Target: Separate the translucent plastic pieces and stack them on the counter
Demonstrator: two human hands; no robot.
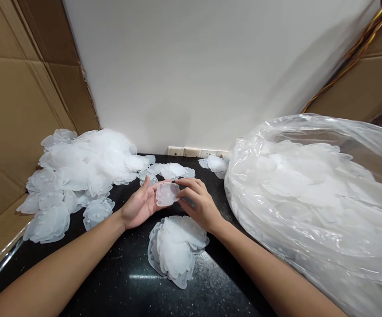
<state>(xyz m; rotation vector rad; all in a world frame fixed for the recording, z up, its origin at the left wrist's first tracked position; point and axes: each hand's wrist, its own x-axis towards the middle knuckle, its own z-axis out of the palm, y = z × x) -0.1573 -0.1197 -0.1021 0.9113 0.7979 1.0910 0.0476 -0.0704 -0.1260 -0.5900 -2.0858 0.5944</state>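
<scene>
Evidently a light thing is being worked here: one thin sheet (167, 194), sitting up between the two hands, above the surface (127, 281) and just beyond a small stack (176, 246). Right hand (184, 198) is pinching it at its right edge, thumb and fingertips together on the rim. Left hand (146, 200) is lying open, palm up, thumb standing apart, fingers spreading behind the sheet and seemingly backing it.

Handling, by judgement: weighing next to nothing; probably bending readily yet springing back flat; likely smooth and a little slippery, so prone to clinging to or sliding over its neighbours. Tearing is seeming unlikely, creasing more so. Best hold: a light pinch at the rim, with flat fingers supporting from behind, as the hands are doing.

Looks: milky, see-through enough that the fingers behind are faintly tinting it. Corners are rounding off, outline is waving slightly. Small round marks are showing near the edge; holes or bumps, cannot tell.

Round about: similar pieces are fanning out in the stack, overlapping at several angles. A large heap (88, 160) is spreading at the left, against cardboard (9, 101). Small clusters (176, 169) are lying beyond the hands, toward the wall (184, 66) and its sockets (192, 152). At right a clear bag (313, 119) is bulging with more of the same.
</scene>
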